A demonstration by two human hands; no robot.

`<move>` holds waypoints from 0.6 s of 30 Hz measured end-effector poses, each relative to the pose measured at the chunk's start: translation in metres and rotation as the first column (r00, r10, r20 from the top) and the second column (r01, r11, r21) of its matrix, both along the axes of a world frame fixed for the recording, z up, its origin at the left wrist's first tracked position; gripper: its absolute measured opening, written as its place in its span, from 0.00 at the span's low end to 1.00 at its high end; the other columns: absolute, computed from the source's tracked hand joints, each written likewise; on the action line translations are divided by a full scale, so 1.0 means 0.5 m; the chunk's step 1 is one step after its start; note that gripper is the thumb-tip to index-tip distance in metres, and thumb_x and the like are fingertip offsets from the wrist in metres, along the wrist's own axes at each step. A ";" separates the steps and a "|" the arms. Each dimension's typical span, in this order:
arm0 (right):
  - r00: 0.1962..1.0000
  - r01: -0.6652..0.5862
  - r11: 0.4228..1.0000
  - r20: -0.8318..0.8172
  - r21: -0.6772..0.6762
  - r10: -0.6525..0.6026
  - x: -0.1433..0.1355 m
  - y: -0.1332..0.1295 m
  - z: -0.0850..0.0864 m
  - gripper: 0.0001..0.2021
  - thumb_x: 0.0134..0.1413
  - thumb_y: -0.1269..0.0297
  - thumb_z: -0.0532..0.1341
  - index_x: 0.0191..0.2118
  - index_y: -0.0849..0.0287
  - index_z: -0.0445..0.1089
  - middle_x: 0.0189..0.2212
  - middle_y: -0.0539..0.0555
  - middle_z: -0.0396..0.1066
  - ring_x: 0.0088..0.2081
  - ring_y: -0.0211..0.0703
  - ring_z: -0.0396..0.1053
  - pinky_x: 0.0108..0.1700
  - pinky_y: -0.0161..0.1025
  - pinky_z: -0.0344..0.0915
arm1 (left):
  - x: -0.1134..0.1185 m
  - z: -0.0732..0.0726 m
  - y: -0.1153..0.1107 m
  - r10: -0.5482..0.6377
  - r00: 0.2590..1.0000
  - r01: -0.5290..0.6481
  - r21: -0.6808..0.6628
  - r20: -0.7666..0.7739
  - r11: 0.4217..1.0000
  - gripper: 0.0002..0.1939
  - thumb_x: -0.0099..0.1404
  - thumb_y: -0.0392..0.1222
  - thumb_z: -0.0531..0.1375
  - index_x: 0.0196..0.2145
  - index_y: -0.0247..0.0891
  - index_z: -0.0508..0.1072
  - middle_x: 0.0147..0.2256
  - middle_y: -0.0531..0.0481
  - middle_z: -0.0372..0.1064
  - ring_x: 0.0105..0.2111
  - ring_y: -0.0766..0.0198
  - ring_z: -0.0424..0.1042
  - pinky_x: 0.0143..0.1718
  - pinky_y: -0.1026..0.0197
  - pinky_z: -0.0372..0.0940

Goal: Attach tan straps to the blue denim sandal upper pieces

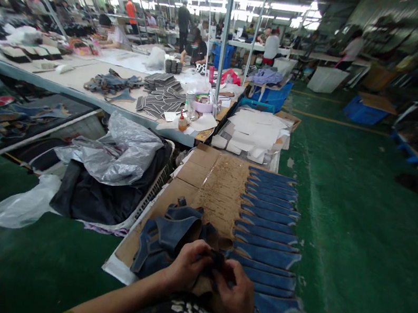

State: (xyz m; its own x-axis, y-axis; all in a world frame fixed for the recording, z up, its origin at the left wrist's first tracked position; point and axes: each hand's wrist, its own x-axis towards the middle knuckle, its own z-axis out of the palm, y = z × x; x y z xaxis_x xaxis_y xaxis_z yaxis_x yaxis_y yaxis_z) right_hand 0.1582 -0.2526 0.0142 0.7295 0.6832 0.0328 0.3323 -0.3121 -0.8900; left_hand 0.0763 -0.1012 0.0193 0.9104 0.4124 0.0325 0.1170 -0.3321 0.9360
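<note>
Close to my body, my left hand (187, 266) and my right hand (236, 293) are both closed on a small dark piece (216, 260), held between the fingertips. A bracelet or watch circles my right wrist. Just beyond my left hand lies a loose pile of blue pieces (174, 231) with tan undersides. On the right side of the cardboard-topped surface (223, 191), several blue pieces (266, 233) lie overlapped in a long row, their pointed ends to the right. The lower edges of the held piece are hidden by my hands.
Left of the cardboard stands a basket (153, 190) with dark cloth and clear plastic (122, 147). Ahead are a crate of white sheets (255, 132) and a long worktable (74, 72) with stacked pieces and a metal pole (225, 36). People work farther back. Green floor (354, 218) lies right.
</note>
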 end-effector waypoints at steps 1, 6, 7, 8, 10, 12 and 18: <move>1.000 -0.016 1.000 -0.019 0.004 0.016 -0.001 0.002 0.002 0.08 0.47 0.62 0.62 0.36 0.54 0.67 0.28 0.50 0.73 0.29 0.41 0.70 0.32 0.36 0.67 | 0.001 -0.002 -0.002 -0.002 1.000 0.002 0.003 0.001 1.000 0.03 0.57 0.36 0.57 0.28 0.35 0.70 0.26 0.52 0.65 0.27 0.68 0.63 0.29 0.67 0.59; 0.956 0.057 0.995 -0.292 0.085 -0.029 0.004 0.013 0.007 0.20 0.46 0.63 0.62 0.49 0.52 0.64 0.38 0.51 0.74 0.38 0.44 0.72 0.42 0.37 0.68 | 0.004 -0.002 0.000 0.066 0.997 -0.068 -0.049 -0.037 0.997 0.07 0.56 0.38 0.59 0.35 0.36 0.70 0.29 0.51 0.68 0.29 0.67 0.65 0.31 0.66 0.61; 0.924 0.077 0.991 -0.381 0.112 -0.028 0.007 0.015 0.009 0.22 0.47 0.63 0.62 0.50 0.52 0.62 0.40 0.52 0.74 0.41 0.45 0.71 0.44 0.38 0.68 | 0.004 0.002 0.006 0.087 0.995 -0.090 -0.079 -0.046 0.993 0.11 0.55 0.38 0.60 0.38 0.36 0.69 0.30 0.51 0.68 0.30 0.66 0.66 0.31 0.66 0.62; 0.886 0.097 0.986 -0.463 0.139 -0.022 0.010 0.015 0.012 0.22 0.48 0.62 0.62 0.51 0.52 0.62 0.42 0.52 0.73 0.43 0.45 0.70 0.45 0.40 0.67 | 0.004 0.006 0.014 0.102 0.993 -0.108 -0.114 -0.056 0.988 0.13 0.55 0.39 0.60 0.40 0.37 0.69 0.31 0.50 0.69 0.31 0.65 0.67 0.32 0.65 0.63; 0.823 0.134 0.975 -0.567 0.178 -0.010 0.016 0.014 0.017 0.21 0.48 0.62 0.61 0.50 0.52 0.63 0.44 0.53 0.73 0.44 0.46 0.70 0.47 0.41 0.66 | 0.005 0.016 0.031 0.100 0.991 -0.116 -0.203 -0.087 0.972 0.13 0.55 0.42 0.60 0.39 0.36 0.70 0.33 0.48 0.70 0.33 0.64 0.68 0.34 0.64 0.64; 0.819 0.140 0.973 -0.574 0.181 -0.011 0.018 0.013 0.022 0.20 0.47 0.61 0.61 0.49 0.52 0.64 0.43 0.53 0.73 0.44 0.47 0.70 0.47 0.42 0.66 | 0.005 0.027 0.044 0.026 0.992 -0.067 -0.334 -0.126 0.940 0.14 0.56 0.47 0.59 0.37 0.35 0.72 0.33 0.47 0.71 0.33 0.63 0.68 0.35 0.63 0.64; 0.949 -0.129 0.992 -0.289 0.000 0.124 0.002 0.013 0.025 0.10 0.40 0.57 0.63 0.32 0.51 0.75 0.30 0.53 0.77 0.32 0.49 0.73 0.35 0.38 0.70 | 0.011 0.038 0.024 -0.055 0.975 -0.115 -0.706 -0.214 0.699 0.21 0.47 0.51 0.65 0.33 0.30 0.76 0.23 0.52 0.68 0.22 0.71 0.63 0.28 0.67 0.59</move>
State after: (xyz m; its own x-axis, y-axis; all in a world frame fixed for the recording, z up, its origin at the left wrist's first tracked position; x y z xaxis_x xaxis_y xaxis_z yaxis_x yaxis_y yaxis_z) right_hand 0.1590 -0.2460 0.0269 0.6135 0.7690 -0.1795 0.1004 -0.3013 -0.9482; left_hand 0.0818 -0.0892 0.0384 0.8465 0.2612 -0.4640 0.3288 0.4291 0.8413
